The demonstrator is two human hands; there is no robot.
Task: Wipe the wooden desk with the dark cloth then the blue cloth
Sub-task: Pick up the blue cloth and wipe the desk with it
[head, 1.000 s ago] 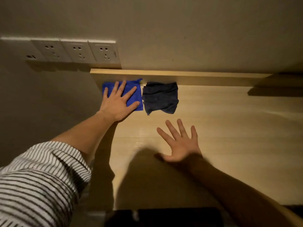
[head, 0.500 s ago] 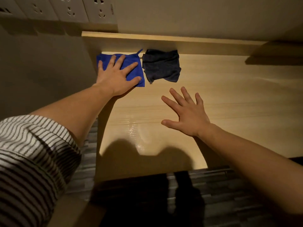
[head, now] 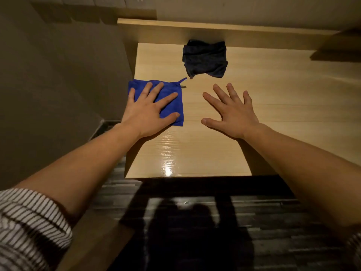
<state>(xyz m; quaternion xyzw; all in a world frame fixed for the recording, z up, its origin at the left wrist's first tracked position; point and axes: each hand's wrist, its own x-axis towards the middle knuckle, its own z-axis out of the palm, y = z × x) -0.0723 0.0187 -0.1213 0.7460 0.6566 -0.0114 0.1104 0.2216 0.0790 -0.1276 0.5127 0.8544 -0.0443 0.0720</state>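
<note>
Square blue cloth (head: 156, 98) dragged from rear corner to left centre of frame under flat, splayed left hand (head: 148, 112). Crumpled dark cloth (head: 205, 58) left at top centre of pale wooden surface (head: 273, 106). Right hand (head: 232, 112) spread wide, empty, possibly hovering. Blue-cloth wiping judged underway.

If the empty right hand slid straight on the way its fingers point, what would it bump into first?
Probably the dark cloth. The right hand lies open on the wooden desk, fingers aimed toward the back, with only bare wood between; the middle fingers may pass just right of it.

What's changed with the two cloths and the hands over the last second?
The left hand, pressed flat on the blue cloth, has dragged it toward the desk's front edge, away from the dark cloth. The dark cloth stayed put; the right hand stays open and empty.
</note>
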